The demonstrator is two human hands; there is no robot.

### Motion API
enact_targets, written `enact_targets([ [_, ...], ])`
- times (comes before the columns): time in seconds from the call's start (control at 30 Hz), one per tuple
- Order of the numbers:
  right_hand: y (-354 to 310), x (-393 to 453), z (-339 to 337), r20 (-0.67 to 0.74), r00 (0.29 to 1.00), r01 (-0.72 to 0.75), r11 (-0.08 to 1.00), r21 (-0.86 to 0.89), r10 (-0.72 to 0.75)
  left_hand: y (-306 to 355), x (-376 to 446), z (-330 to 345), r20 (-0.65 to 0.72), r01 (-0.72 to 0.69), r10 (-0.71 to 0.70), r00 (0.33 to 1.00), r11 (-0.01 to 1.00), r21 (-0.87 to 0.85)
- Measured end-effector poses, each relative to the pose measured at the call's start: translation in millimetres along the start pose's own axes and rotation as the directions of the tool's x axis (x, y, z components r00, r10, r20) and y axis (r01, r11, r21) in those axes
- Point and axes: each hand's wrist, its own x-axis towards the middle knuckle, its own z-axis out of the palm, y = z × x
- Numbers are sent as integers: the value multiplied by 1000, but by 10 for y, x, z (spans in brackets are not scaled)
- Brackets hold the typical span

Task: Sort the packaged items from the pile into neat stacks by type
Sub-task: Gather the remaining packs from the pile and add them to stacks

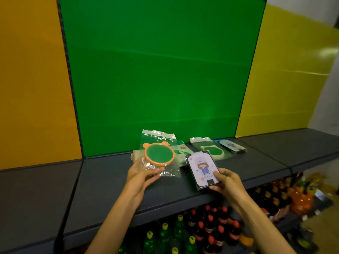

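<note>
Slippage is the main risk: the left hand [142,172] pinches only the loose clear bag of the orange-rimmed round item [159,156], which could slide out. The right hand [224,181] grips the rectangular cartoon card pack [202,170] by its lower end, thumb on its face; it could tip. Both hover over the shelf [91,180] near its front edge. Count: two round items showing, one held, one cream-rimmed [212,150] lying at the back edge; two rectangular packs, one held, one dark pack [232,147] at the back; others are partly hidden.
</note>
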Motion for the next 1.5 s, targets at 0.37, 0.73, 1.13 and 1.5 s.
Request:
enact_targets([
  [0.37, -296, 1244, -813, -43, 999, 20, 1000, 5, -19, -548, 867, 1099, -42, 15, -15, 999, 1000, 2],
  [0.73, -571, 2538, -1677, 16, 995, 96, 980, -172, -95, -1108, 1502, 2238, -137, 18, -10, 990, 998, 59],
  [1.13, -459, 3525, -2103, 98, 994, 77, 964, -253, -53, -1528, 1777, 2663, -358, 205, 188, 915, 547, 812],
  [1.5, -227, 3812, -2103, 102, 988, 152, 856, -494, -116, -1473, 1835, 2688, -31, 104, 409, 912, -159, 982],
])
